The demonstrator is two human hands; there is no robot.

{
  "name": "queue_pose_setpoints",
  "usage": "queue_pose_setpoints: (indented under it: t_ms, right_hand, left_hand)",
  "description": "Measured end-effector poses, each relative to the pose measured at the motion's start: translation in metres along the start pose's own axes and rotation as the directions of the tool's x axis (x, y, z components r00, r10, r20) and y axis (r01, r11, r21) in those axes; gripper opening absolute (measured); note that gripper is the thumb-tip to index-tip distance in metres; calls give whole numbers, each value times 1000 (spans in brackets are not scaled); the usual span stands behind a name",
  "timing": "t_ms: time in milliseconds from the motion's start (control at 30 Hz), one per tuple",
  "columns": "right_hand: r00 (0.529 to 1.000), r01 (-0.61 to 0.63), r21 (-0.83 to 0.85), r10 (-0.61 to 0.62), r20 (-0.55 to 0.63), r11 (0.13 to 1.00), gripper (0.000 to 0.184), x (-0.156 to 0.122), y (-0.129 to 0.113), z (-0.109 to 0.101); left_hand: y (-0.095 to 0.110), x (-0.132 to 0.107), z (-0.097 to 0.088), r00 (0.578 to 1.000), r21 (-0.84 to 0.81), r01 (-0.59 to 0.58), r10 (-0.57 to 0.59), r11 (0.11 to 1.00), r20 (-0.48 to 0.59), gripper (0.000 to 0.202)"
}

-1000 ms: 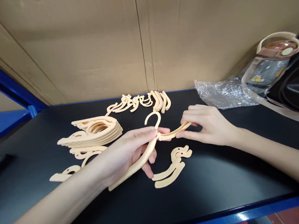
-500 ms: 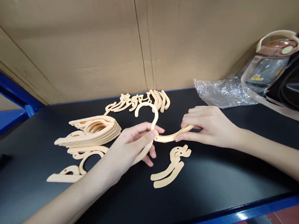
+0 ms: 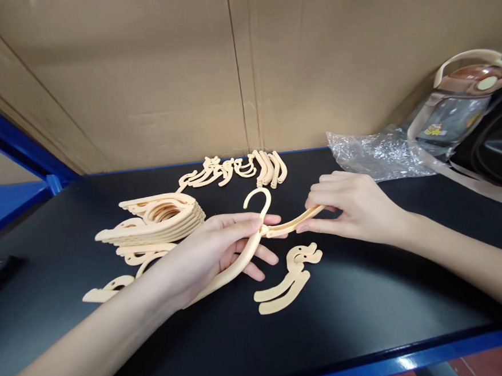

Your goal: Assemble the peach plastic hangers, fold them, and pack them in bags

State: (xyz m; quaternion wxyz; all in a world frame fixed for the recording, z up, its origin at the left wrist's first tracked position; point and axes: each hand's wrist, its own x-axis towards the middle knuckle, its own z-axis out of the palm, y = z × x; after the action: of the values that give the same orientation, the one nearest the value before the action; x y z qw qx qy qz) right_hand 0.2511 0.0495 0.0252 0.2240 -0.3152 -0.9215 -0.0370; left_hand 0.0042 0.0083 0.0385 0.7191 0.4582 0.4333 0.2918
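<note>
Black tabletop (image 3: 383,299), cardboard (image 3: 140,75) in the bg, tan hanger (image 3: 246,257) up in both hands.
L hand (image 3: 227,244) has thumb + index pinching the hanger's center joint just below the hook, other fingers loosely spread underneath; R hand (image 3: 349,204) pinches the end of its R arm b/w thumb & fingers. Loose curved pcs (image 3: 287,298) lie on the near side of the hanger, hanger stack (image 3: 180,230) to its left, more pcs (image 3: 265,165) behind it, clear plastic bag (image 3: 369,157) + bottle (image 3: 456,116) back right of it.

No text (or number) can be read.
</note>
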Motion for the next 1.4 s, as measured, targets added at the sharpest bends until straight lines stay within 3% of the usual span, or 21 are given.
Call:
queue_pose_setpoints:
  t_ms: [200, 400, 667, 833, 1033, 1233, 1400]
  right_hand:
    - [1000, 8, 41, -9, 9, 999, 46, 0, 0, -2]
    - [1000, -6, 66, 6, 0, 998, 45, 0, -3, -5]
    - [1000, -29, 86, 29, 5, 996, 44, 0, -4, -6]
    - [995, -92, 137, 86, 51, 986, 43, 0, -4, -5]
    - [980, -190, 192, 175, 96, 963, 45, 0, -4, -4]
    - [910, -388, 275, 319, 265, 880, 53, 1, -11, -5]
    - [889, -434, 298, 350, 295, 850, 52, 1, -13, -6]
  left_hand:
    - [-1, 0, -1, 999, 11, -33, 33, 999, 13, 16]
    - [0, 1, 0, 993, 121, -114, 108, 986, 53, 12]
    - [2, -5, 8, 980, 271, -188, 199, 944, -12, 9]
    - [1, -2, 10, 973, 329, -209, 228, 921, -21, 13]
    - [-1, -1, 9, 981, 231, -176, 191, 957, -43, 13]
    - [-3, -1, 4, 985, 169, -149, 161, 974, -62, 12]
    - [0, -2, 5, 989, 166, -122, 134, 979, -64, 12]
